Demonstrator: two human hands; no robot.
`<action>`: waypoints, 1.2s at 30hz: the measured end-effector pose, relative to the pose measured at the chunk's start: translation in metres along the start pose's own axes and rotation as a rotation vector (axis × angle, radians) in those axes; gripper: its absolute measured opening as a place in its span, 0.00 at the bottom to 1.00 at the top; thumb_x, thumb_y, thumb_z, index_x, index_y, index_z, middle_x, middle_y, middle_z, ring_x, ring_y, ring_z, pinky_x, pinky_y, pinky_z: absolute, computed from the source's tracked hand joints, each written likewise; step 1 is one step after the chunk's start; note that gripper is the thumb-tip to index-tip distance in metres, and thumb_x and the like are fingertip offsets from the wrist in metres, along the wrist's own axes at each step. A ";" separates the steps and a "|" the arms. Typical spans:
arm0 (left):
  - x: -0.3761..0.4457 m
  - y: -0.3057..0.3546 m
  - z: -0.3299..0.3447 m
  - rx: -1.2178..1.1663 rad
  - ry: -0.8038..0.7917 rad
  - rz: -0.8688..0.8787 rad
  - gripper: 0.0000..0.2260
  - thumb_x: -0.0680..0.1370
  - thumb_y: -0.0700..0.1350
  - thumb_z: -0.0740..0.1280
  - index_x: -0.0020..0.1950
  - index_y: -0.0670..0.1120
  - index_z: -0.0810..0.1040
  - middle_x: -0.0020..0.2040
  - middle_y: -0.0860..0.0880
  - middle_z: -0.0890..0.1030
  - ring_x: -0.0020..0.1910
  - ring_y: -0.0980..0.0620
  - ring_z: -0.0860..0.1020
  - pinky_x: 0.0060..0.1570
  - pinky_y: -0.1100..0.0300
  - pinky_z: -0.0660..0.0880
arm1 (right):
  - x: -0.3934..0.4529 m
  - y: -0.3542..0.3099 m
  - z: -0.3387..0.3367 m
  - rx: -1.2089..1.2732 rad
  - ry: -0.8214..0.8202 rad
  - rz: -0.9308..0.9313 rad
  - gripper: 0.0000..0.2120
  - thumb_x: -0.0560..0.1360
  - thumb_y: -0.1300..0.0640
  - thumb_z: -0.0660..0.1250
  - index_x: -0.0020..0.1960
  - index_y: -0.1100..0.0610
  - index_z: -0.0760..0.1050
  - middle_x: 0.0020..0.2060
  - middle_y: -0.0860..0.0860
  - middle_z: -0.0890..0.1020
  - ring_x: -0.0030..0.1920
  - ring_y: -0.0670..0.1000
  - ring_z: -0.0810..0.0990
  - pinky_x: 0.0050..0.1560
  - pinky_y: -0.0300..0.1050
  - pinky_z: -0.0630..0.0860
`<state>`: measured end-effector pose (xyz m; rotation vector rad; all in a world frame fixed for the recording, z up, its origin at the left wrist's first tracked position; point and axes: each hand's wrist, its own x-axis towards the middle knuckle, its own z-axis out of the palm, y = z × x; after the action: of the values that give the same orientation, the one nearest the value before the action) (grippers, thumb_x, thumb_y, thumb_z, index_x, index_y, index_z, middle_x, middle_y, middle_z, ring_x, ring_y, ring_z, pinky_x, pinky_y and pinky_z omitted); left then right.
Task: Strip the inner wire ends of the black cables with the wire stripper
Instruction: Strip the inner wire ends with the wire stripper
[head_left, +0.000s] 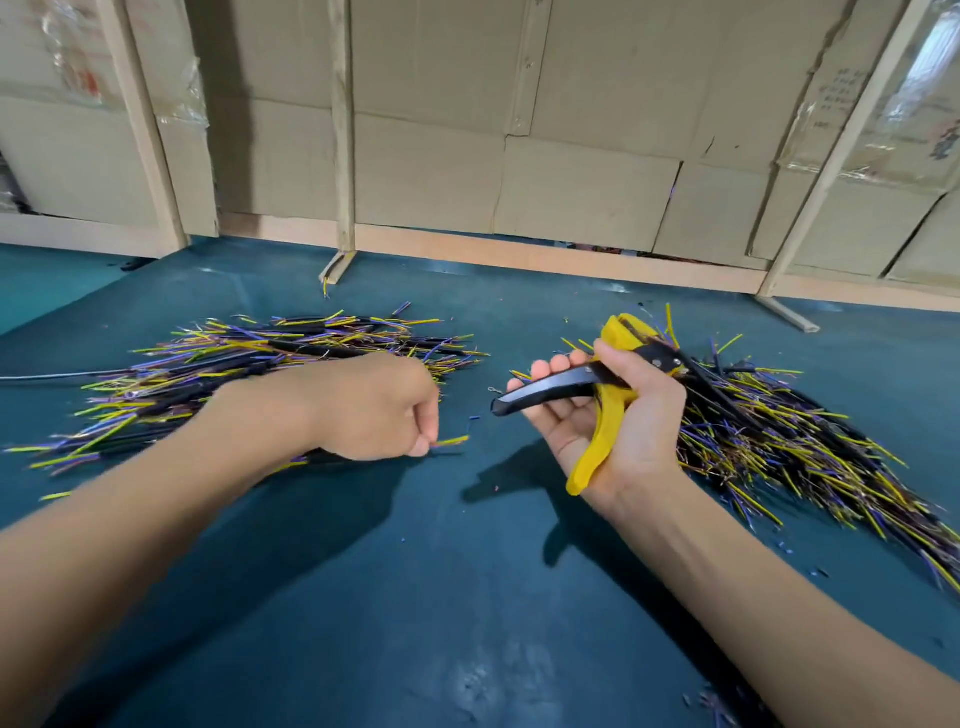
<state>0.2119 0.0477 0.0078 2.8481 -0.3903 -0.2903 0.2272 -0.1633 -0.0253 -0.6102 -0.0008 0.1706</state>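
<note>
The worktop (467, 597) is dark teal. Both cable piles, the left pile (249, 364) and the right pile (769, 436), are black with yellow, blue and purple inner wires. The wire stripper (608, 400) is yellow with black handle parts. The cardboard wall (571, 130) behind is beige.

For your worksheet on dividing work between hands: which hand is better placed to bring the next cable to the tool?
The left hand. It is already pinching a cable's wire ends beside the left pile, while the right hand is occupied gripping the wire stripper.
</note>
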 end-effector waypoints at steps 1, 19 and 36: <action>0.001 -0.001 0.007 -0.078 0.106 0.029 0.05 0.80 0.43 0.68 0.48 0.53 0.80 0.41 0.58 0.81 0.38 0.65 0.76 0.33 0.74 0.68 | 0.000 -0.001 0.000 -0.025 -0.005 0.002 0.14 0.77 0.57 0.67 0.35 0.63 0.80 0.35 0.58 0.80 0.36 0.61 0.84 0.43 0.61 0.83; -0.013 0.024 0.013 -2.219 0.469 0.473 0.11 0.83 0.35 0.60 0.61 0.36 0.78 0.42 0.44 0.81 0.45 0.49 0.83 0.51 0.51 0.82 | -0.025 0.017 0.015 -0.624 -0.542 0.209 0.05 0.73 0.69 0.70 0.43 0.61 0.77 0.36 0.61 0.82 0.35 0.57 0.83 0.41 0.60 0.82; -0.009 0.005 0.028 -1.316 0.364 0.265 0.16 0.71 0.46 0.73 0.56 0.41 0.85 0.43 0.42 0.83 0.41 0.49 0.78 0.42 0.60 0.79 | -0.014 0.009 0.013 -0.606 -0.348 0.086 0.11 0.68 0.70 0.74 0.46 0.62 0.75 0.37 0.64 0.78 0.34 0.61 0.81 0.42 0.61 0.81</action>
<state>0.1960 0.0397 -0.0159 1.4889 -0.3110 0.0476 0.2110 -0.1508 -0.0187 -1.1785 -0.3746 0.3642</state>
